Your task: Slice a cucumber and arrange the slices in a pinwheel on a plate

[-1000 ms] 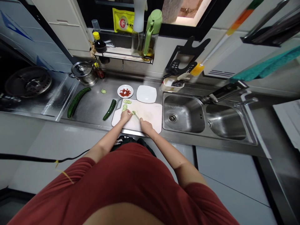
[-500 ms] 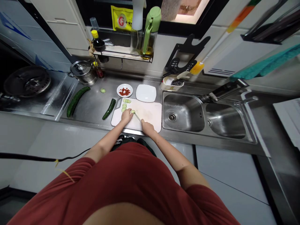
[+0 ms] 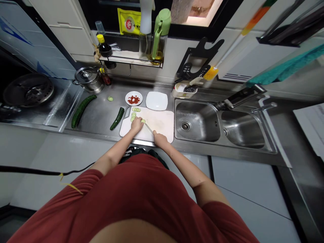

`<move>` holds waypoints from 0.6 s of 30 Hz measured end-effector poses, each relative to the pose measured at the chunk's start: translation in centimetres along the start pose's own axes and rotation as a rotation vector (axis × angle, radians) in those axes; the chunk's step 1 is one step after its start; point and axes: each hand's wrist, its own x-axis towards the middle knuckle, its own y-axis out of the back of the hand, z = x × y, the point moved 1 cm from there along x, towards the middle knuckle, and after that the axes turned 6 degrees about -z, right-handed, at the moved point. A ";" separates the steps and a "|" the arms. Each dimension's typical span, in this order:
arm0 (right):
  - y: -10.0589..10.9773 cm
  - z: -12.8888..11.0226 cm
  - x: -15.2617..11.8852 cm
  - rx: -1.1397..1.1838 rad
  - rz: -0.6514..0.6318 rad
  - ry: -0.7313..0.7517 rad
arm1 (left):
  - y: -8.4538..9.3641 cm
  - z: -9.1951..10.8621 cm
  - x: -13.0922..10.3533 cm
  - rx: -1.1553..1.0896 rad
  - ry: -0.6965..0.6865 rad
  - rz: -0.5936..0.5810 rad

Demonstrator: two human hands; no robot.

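While the flat yellow pouch bears illegible lettering, the right hand clasps a slim silvery knife, the left hand, grip unclear.

Legibility of Markings

No wording or number can be read with certainty. Yellow packet on the wall shelf: a round red emblem stands at the middle of its face, with dark characters beside it, too small to read. Pale blue panel at far left: dark blue graphic marks, no readable lettering. White sheet at the right edge: fine print, illegible. Cutting board: a faint mark near its far right corner, illegible.
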 end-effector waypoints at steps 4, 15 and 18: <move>-0.3 0.4 -0.1 0.001 -0.006 0.003 | 0.1 0.2 0.3 -0.006 0.002 -0.005; -1.5 1.0 -0.9 0.021 0.025 -0.030 | 0.9 1.0 0.8 0.007 0.074 -0.041; -1.5 1.1 -0.9 0.038 0.041 -0.036 | 1.1 1.3 0.7 -0.009 0.052 -0.022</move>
